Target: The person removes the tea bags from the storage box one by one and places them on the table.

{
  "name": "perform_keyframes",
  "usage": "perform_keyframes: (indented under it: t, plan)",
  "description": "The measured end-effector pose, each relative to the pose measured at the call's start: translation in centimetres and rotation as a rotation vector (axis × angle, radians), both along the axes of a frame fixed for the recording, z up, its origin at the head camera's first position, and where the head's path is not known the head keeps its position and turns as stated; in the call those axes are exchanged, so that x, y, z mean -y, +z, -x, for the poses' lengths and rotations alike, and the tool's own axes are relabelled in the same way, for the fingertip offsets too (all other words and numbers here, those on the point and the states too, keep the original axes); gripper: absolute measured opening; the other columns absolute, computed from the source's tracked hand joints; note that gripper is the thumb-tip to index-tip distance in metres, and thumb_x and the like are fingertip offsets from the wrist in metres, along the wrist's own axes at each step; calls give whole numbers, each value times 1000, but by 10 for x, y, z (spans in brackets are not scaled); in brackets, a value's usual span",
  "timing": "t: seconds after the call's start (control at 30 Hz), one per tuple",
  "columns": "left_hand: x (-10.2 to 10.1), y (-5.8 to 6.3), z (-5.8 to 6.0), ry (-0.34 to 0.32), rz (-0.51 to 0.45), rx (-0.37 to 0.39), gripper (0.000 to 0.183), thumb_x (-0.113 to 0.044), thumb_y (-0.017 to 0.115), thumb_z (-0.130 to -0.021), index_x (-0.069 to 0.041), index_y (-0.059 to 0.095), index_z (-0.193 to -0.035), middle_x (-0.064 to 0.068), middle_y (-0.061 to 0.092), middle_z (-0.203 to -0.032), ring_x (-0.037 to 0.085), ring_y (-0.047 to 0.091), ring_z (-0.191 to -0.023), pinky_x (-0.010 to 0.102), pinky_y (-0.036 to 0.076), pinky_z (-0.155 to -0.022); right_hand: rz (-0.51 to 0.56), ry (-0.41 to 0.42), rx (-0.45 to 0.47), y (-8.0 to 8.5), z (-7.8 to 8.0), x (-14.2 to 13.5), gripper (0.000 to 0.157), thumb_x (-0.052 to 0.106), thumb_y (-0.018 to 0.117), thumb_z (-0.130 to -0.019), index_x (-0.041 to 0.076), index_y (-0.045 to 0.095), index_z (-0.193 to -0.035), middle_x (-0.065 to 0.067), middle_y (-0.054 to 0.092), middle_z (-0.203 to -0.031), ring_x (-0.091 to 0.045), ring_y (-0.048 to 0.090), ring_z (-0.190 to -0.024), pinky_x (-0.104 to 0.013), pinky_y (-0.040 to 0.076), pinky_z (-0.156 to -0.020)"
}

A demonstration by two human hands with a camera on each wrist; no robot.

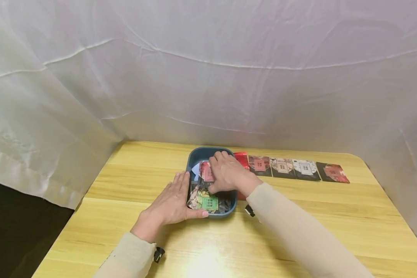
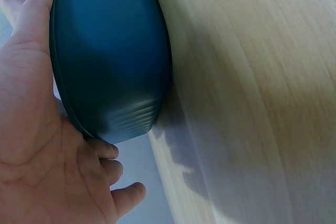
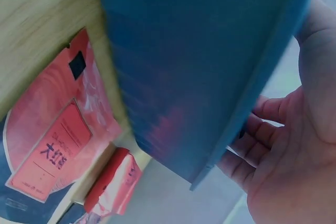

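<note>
A dark blue plastic basin (image 1: 192, 159) stands near the table's back edge with several flat packets inside. One of them, a packet with a green label (image 1: 209, 203), lies at its near end. My left hand (image 1: 170, 200) rests against the basin's left near corner, fingers straight along the side and thumb over the front rim. Inside the basin, my right hand (image 1: 227, 172) curls its fingers and thumb at a red-labelled packet (image 1: 206, 172), whose right part it covers. In the right wrist view, the fingertips of the right hand (image 3: 294, 145) are hidden behind the basin wall (image 3: 199, 66).
Right of the basin, packets run in a row along the back: a shiny red one (image 1: 241, 159), a red-labelled one (image 1: 260, 165), a beige one (image 1: 282, 167), a white one (image 1: 305, 168) and a dark red one (image 1: 332, 172). A pale curtain (image 1: 208, 92) hangs behind the table (image 1: 125, 193).
</note>
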State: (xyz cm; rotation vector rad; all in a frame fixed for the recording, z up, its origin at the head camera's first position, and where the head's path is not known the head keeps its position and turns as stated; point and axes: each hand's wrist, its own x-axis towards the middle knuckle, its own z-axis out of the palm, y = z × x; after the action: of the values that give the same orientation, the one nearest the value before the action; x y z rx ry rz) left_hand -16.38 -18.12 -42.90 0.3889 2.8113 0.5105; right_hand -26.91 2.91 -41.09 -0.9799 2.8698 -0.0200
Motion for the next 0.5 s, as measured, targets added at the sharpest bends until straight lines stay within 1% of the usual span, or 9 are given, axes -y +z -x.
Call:
perform_keyframes:
  t: [0.1, 0.3, 0.5]
  plan:
    - [0, 0, 0, -1, 2, 1, 140, -88, 66, -79, 1, 4, -168, 20, 1, -176, 37, 2, -164, 54, 13, -133, 15, 12, -13, 2, -3, -2, 88, 64, 84, -71, 6, 56, -131, -8, 54, -123, -26, 48, -109, -41, 49, -103]
    - [0, 0, 0, -4, 1, -7, 141, -88, 65, -78, 1, 5, -168, 21, 4, -176, 38, 4, -164, 54, 15, -133, 65, 36, -26, 9, -7, -12, 94, 61, 85, -72, 1, 55, -138, -12, 55, -128, -28, 50, -115, -43, 48, -110]
    - [-1, 0, 1, 0, 11, -9, 142, -90, 64, -77, 1, 5, -168, 22, 5, -176, 37, 4, -164, 54, 15, -133, 85, 23, -10, 17, -10, -29, 97, 59, 84, -75, -1, 51, -142, -14, 54, -131, -29, 50, -118, -46, 49, -110]
